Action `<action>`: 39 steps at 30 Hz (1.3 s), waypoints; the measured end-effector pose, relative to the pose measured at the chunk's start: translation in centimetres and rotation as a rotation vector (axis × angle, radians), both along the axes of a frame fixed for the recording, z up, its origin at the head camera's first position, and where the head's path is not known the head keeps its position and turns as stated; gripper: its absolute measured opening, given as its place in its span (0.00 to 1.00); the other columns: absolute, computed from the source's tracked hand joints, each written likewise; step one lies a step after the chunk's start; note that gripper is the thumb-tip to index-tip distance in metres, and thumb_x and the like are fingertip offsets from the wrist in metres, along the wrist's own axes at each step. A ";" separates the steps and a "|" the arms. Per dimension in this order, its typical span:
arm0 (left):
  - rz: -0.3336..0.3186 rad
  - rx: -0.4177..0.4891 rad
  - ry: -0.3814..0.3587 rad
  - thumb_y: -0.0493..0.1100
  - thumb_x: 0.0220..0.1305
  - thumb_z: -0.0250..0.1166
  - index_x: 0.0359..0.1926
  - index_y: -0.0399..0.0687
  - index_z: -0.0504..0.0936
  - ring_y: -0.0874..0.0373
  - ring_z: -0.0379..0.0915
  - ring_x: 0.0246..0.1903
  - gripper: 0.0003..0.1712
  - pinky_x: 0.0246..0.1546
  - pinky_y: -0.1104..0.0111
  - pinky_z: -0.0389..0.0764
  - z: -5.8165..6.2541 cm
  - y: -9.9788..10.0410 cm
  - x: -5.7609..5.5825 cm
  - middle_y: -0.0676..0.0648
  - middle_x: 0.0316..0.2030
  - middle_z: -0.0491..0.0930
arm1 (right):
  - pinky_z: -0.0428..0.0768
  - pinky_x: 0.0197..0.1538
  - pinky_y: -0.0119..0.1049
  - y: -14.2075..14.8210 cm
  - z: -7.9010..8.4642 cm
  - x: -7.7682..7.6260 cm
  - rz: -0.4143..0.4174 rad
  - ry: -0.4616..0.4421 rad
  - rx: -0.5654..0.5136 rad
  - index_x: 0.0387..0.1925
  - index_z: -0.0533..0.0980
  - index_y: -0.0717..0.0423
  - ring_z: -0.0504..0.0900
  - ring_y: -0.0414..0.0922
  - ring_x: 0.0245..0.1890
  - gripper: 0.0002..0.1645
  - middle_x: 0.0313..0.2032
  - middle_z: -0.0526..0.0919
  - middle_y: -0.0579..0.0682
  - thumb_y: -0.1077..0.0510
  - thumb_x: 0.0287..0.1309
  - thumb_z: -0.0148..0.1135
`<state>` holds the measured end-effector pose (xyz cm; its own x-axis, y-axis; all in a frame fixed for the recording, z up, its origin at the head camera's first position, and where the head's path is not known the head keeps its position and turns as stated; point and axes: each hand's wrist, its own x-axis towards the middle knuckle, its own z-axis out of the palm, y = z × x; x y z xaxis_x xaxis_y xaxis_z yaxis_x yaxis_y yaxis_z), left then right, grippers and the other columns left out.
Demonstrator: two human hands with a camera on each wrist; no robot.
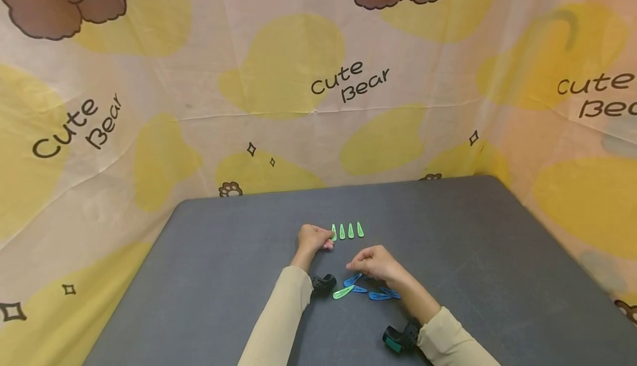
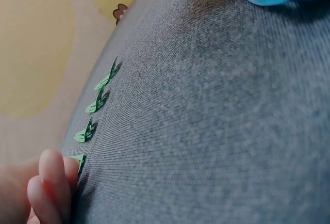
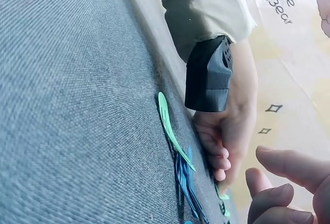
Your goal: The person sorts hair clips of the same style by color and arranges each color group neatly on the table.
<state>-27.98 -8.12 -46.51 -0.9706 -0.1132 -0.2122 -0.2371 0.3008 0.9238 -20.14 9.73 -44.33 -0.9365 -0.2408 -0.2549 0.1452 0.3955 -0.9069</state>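
My left hand [image 1: 313, 238] pinches a green snap hair clip [image 1: 334, 233] at the left end of a short row on the table. Three more green hair clips [image 1: 350, 231] stand side by side to its right. In the left wrist view, fingertips cover most of the pinched clip [image 2: 80, 163]. My right hand [image 1: 378, 262] hovers over a loose pile, its fingers loosely bent with nothing between them; the right wrist view shows the thumb and index finger apart. In that pile, a green hair clip [image 1: 343, 292] lies against several blue hair clips [image 1: 380, 296].
A grey cloth-like surface covers the table [image 1: 224, 277]. Behind and beside it hangs a printed curtain [image 1: 298, 67] with yellow patches and lettering. Black wrist devices [image 1: 324, 284] sit on both wrists, the right one close to the tabletop.
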 end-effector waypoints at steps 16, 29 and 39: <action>0.001 0.029 0.008 0.34 0.52 0.68 0.29 0.29 0.84 0.71 0.70 0.06 0.07 0.12 0.80 0.70 -0.5 -0.3 0.0 0.57 0.06 0.73 | 0.70 0.27 0.30 -0.2 -0.7 0.6 0.168 0.106 0.046 0.27 0.85 0.65 0.70 0.35 0.21 0.09 0.20 0.83 0.45 0.60 0.48 0.71; -0.019 0.049 0.013 0.33 0.54 0.67 0.30 0.27 0.84 0.70 0.71 0.06 0.08 0.13 0.79 0.73 -0.3 0.1 -0.2 0.56 0.07 0.73 | 0.63 0.21 0.27 -0.5 -0.6 0.8 0.245 0.119 0.098 0.27 0.84 0.65 0.65 0.33 0.14 0.07 0.12 0.73 0.39 0.67 0.41 0.73; -0.008 0.030 0.004 0.34 0.54 0.68 0.30 0.28 0.84 0.70 0.70 0.06 0.09 0.12 0.79 0.72 -0.1 0.0 -0.2 0.56 0.07 0.73 | 0.60 0.22 0.26 -0.4 -0.1 0.6 0.274 0.167 0.182 0.27 0.84 0.63 0.62 0.34 0.15 0.07 0.12 0.69 0.39 0.68 0.41 0.74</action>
